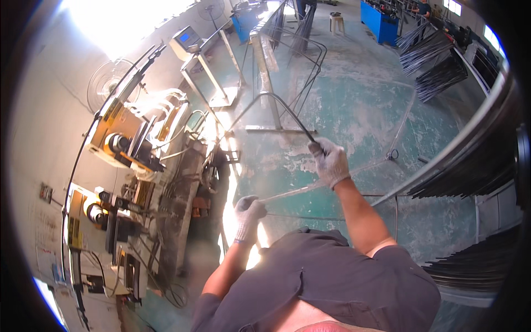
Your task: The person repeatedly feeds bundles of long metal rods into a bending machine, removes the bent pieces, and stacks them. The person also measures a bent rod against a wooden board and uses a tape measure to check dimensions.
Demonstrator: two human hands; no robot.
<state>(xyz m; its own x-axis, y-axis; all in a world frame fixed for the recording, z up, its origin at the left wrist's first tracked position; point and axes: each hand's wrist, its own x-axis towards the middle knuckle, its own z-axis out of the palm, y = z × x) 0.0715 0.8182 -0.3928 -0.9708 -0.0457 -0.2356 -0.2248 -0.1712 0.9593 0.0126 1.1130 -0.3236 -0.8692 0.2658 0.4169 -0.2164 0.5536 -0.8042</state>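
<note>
The worn green floor is spreading through the middle, bearing a stool at one o'clock, a platform scale at eleven and a metal stand near twelve. Toward three o'clock, a rack is holding dark rods; more rods are lying at four.

The person wears a dark grey short-sleeved shirt, open at the neck, its fabric creased. Pale, whitish-grey knitted gloves with darker fingertips cover both hands; the left cuff has a bluish edge.
</note>
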